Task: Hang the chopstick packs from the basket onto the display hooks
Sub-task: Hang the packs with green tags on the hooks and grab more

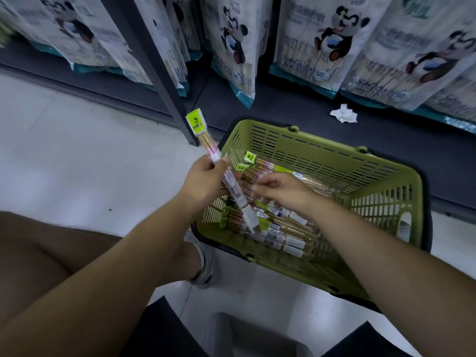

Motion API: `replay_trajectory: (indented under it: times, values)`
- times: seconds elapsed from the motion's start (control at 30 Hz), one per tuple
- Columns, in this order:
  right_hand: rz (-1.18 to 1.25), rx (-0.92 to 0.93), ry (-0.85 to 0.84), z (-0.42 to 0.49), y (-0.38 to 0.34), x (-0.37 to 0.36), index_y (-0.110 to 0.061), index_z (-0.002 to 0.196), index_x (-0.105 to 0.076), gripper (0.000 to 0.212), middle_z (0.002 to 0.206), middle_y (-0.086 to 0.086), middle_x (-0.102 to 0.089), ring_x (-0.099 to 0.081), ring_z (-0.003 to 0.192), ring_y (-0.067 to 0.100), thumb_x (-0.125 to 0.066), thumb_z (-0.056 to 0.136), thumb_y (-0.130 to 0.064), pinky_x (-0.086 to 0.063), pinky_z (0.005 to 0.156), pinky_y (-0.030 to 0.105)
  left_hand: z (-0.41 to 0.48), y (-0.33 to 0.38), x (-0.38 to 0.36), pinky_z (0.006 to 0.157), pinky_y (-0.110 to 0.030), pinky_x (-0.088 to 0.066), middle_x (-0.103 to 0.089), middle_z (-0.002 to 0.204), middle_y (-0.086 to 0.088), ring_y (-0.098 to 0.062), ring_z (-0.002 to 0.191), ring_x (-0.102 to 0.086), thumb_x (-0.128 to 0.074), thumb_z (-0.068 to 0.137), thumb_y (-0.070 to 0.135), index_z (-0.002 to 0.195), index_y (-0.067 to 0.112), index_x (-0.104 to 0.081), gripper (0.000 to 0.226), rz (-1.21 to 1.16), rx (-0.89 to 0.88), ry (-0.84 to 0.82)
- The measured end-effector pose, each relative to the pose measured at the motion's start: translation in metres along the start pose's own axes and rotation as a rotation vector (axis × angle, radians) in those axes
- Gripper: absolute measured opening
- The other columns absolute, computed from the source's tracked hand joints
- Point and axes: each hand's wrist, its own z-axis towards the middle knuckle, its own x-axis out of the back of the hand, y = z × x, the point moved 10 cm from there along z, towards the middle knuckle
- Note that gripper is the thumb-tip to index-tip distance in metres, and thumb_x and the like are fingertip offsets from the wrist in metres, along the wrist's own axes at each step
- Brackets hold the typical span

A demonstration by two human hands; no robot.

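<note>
While the left hand (206, 181) holds one pack over the basket: its fingers are curled round the middle of the held chopstick pack (233, 188), with the green header (196, 124) pointing up and away.
Right hand (280, 189): its fingers are curled, with the tips close to the held pack's lower half. Whether they pinch it or hold nothing cannot be told.
Basket (322, 155): it sits on the floor in front of the shelf base, just beside the person's shoe (206, 261).
Loose packs (280, 229): many lie crosswise and overlapping in the basket bottom.
Display hooks: none are in view. Only the hanging panda bags (332, 39) show above the shelf base.
Risk, slip: the clear sleeve looks smooth and is gripped at mid-length only. A loose hold would likely drop it back among the loose packs.
Risk, snag: the held pack's lower end hangs near the pile, so a quick lift could drag a neighbouring pack out.
Risk, header: forcing the green header onto a hook at an angle could tear its hole.
Risk, misplacement: a hook hidden behind the panda bags could be missed, so the pack ends up on the wrong row.
Risk, clutter: a crumpled tissue (343, 114) lies on the shelf base, well apart from the hands. It is unlikely to interfere.
</note>
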Motion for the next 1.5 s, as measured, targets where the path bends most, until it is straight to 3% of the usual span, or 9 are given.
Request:
replay_trajectory:
  times: [0.17, 0.3, 0.47, 0.8, 0.97, 1.13, 1.27, 1.4, 1.5]
  values:
    - [-0.572, -0.088, 0.345, 0.022, 0.051, 0.048, -0.014, 0.125, -0.066, 0.032, 0.117, 0.008, -0.070, -0.065, 0.104, 0.027, -0.067, 0.097, -0.029, -0.051, 0.084, 0.031, 0.001, 0.000, 0.016, 0.058, -0.029, -0.060, -0.073, 0.070, 0.000, -0.014, 0.065, -0.073, -0.062, 0.103, 0.026, 0.092, 0.009, -0.063, 0.020, 0.108, -0.045, -0.052]
    - [-0.774, -0.062, 0.344, 0.040, 0.055, 0.035, -0.016, 0.139, -0.056, 0.047, 0.132, 0.013, -0.061, -0.058, 0.120, 0.033, -0.065, 0.096, -0.033, -0.051, 0.092, 0.038, 0.004, -0.006, 0.014, 0.057, -0.029, -0.059, -0.072, 0.077, -0.010, -0.018, 0.065, -0.073, -0.065, 0.101, 0.022, 0.097, 0.005, -0.063, 0.018, 0.064, -0.028, -0.062]
    - [-0.889, -0.098, 0.318, 0.045, 0.066, 0.025, -0.013, 0.125, -0.060, 0.035, 0.125, 0.014, -0.061, -0.059, 0.114, 0.034, -0.069, 0.094, -0.028, -0.052, 0.088, 0.038, 0.006, -0.005, 0.013, 0.055, -0.026, -0.059, -0.074, 0.073, -0.004, -0.015, 0.066, -0.074, -0.063, 0.102, 0.022, 0.097, 0.005, -0.062, 0.018, 0.090, -0.054, -0.079]
    - [-0.754, -0.145, 0.323, 0.041, 0.073, 0.037, -0.019, 0.108, -0.067, 0.019, 0.109, 0.008, -0.070, -0.064, 0.099, 0.030, -0.068, 0.094, -0.032, -0.051, 0.074, 0.032, 0.011, -0.006, 0.007, 0.058, -0.030, -0.059, -0.072, 0.081, -0.007, -0.016, 0.071, -0.073, -0.061, 0.103, 0.030, 0.093, 0.014, -0.063, 0.019, 0.130, -0.051, -0.105]
    - [-0.508, -0.006, 0.414, 0.023, 0.038, 0.061, -0.019, 0.100, -0.068, 0.019, 0.095, -0.002, -0.067, -0.060, 0.081, 0.018, -0.078, 0.087, -0.030, -0.043, 0.067, 0.027, 0.008, -0.001, 0.001, 0.062, -0.030, -0.058, -0.061, 0.079, -0.004, -0.012, 0.067, -0.065, -0.057, 0.105, 0.032, 0.094, 0.014, -0.061, 0.022, 0.102, -0.039, -0.080]
    - [-0.044, 0.167, 0.300, -0.003, -0.029, 0.045, -0.021, 0.086, -0.066, 0.021, 0.078, -0.002, -0.069, -0.063, 0.065, 0.005, -0.085, 0.080, -0.016, -0.054, 0.066, 0.027, 0.004, -0.001, -0.008, 0.106, -0.048, -0.048, -0.070, 0.119, -0.006, -0.028, 0.116, -0.066, -0.051, 0.106, 0.045, 0.124, 0.016, -0.063, 0.036, 0.084, 0.005, -0.066]
    - [0.069, 0.233, 0.176, -0.018, -0.069, 0.011, -0.015, 0.098, -0.064, 0.029, 0.078, 0.010, -0.069, -0.062, 0.064, 0.014, -0.086, 0.079, -0.018, -0.051, 0.059, 0.028, -0.004, 0.008, -0.015, 0.078, -0.010, -0.051, -0.067, 0.118, 0.014, 0.013, 0.098, -0.065, -0.044, 0.107, 0.050, 0.131, 0.029, -0.058, 0.034, 0.079, -0.050, -0.053]
    - [-0.127, 0.338, 0.284, -0.027, -0.083, 0.000, -0.022, 0.094, -0.067, 0.026, 0.076, -0.001, -0.061, -0.054, 0.064, 0.012, -0.086, 0.079, -0.030, -0.047, 0.061, 0.033, -0.008, 0.010, -0.019, 0.090, -0.028, -0.055, -0.069, 0.123, 0.003, -0.010, 0.109, -0.069, -0.043, 0.107, 0.049, 0.142, 0.023, -0.055, 0.044, 0.065, -0.088, -0.060]
    - [-0.271, 0.437, 0.353, -0.030, -0.087, 0.000, -0.033, 0.092, -0.072, 0.026, 0.084, -0.009, -0.055, -0.055, 0.073, 0.006, -0.082, 0.075, -0.050, -0.047, 0.065, 0.028, -0.008, 0.013, -0.020, 0.072, -0.023, -0.057, -0.074, 0.102, 0.000, -0.008, 0.088, -0.073, -0.049, 0.108, 0.032, 0.125, 0.014, -0.062, 0.028, 0.038, -0.111, -0.083]
